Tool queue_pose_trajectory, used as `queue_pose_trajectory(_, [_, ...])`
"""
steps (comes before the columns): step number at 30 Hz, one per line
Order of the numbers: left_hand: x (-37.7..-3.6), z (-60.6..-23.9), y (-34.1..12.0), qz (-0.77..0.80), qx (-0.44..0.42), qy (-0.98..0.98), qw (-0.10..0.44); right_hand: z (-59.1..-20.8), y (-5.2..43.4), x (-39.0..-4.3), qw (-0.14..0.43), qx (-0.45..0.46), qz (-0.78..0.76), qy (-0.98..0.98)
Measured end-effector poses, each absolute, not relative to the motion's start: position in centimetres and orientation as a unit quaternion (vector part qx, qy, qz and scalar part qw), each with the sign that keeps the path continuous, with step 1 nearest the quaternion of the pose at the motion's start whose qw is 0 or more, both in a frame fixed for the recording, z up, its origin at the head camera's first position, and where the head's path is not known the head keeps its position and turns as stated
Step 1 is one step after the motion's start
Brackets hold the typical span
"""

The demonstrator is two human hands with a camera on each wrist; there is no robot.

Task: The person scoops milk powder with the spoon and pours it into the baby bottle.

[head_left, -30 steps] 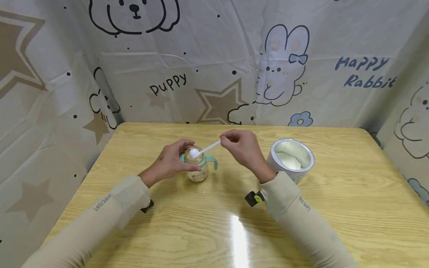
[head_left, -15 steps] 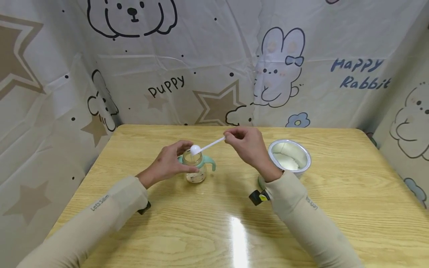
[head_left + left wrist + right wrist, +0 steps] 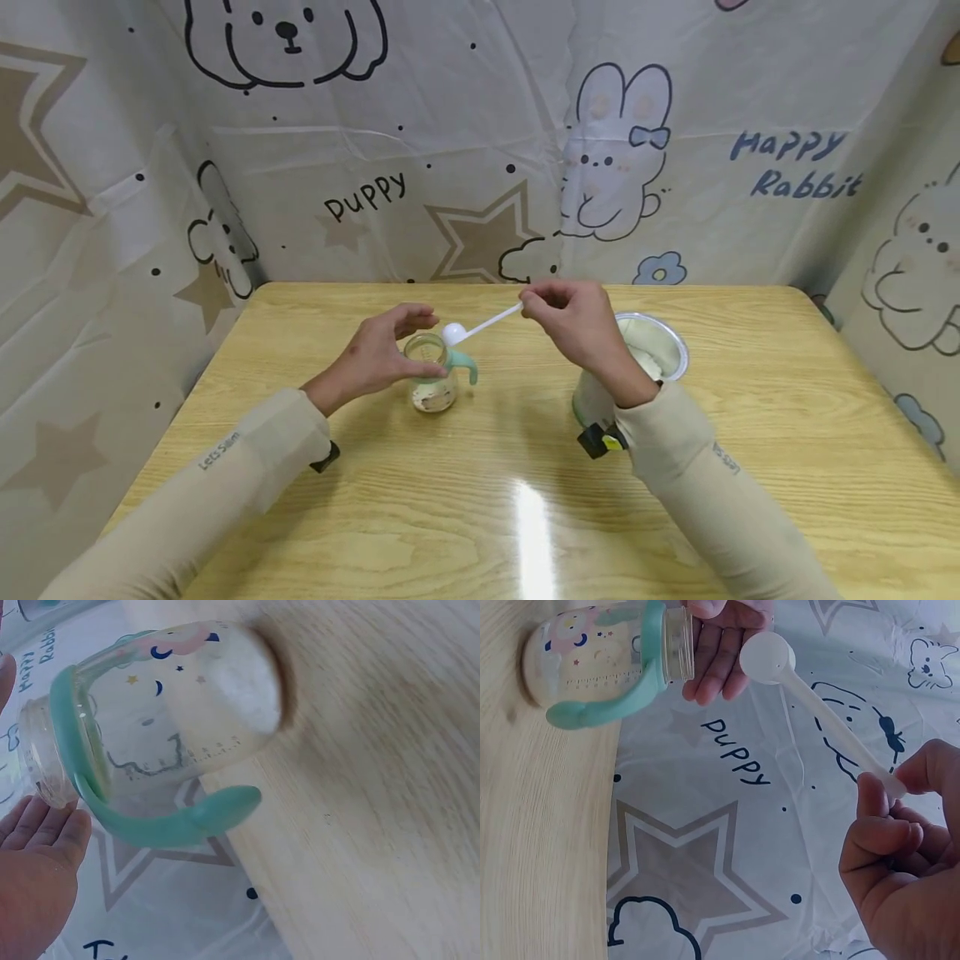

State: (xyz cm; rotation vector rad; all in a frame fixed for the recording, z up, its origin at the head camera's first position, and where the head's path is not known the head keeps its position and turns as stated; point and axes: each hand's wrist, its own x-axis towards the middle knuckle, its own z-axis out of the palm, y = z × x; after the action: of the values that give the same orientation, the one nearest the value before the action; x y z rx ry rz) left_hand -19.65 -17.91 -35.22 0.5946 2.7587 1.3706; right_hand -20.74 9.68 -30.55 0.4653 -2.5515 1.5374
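The fingers (image 3: 875, 796) of the right hand (image 3: 581, 329) are curled and pinch the far end of the handle of a white plastic measuring scoop (image 3: 480, 323), whose round bowl hangs just beside and a little above the open mouth of a small clear baby bottle with a mint-green collar and side handles (image 3: 435, 375). In the right wrist view the bowl of the scoop (image 3: 768, 658) looks empty, its hollow bare. The left hand (image 3: 378, 358) is at the bottle's left side with its fingers (image 3: 718, 664) fairly straight and relaxed; they lie against or just beside the neck rather than closing round it, and firm contact cannot be told. The bottle stands upright on the pale wooden tabletop (image 3: 480, 517), and the left wrist view shows a low layer of white powder settled in the base of the bottle (image 3: 180, 712), well short of full. To the right, behind the right wrist, stands an open round silver tin (image 3: 651, 350) with pale powder inside. Judging by this, at least some powder is already in the bottle, the scoop seems spent, and the bottle has no lid or teat on it; neither part appears anywhere in view.
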Motion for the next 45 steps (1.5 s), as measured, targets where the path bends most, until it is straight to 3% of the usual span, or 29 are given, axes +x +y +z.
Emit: queue_pose_trajectory(45, [-20.2, -33.6, -12.1, 0.486, 0.227, 0.844, 0.02, -29.0, 20.0, -18.6, 0.115, 0.079, 0.45, -0.882])
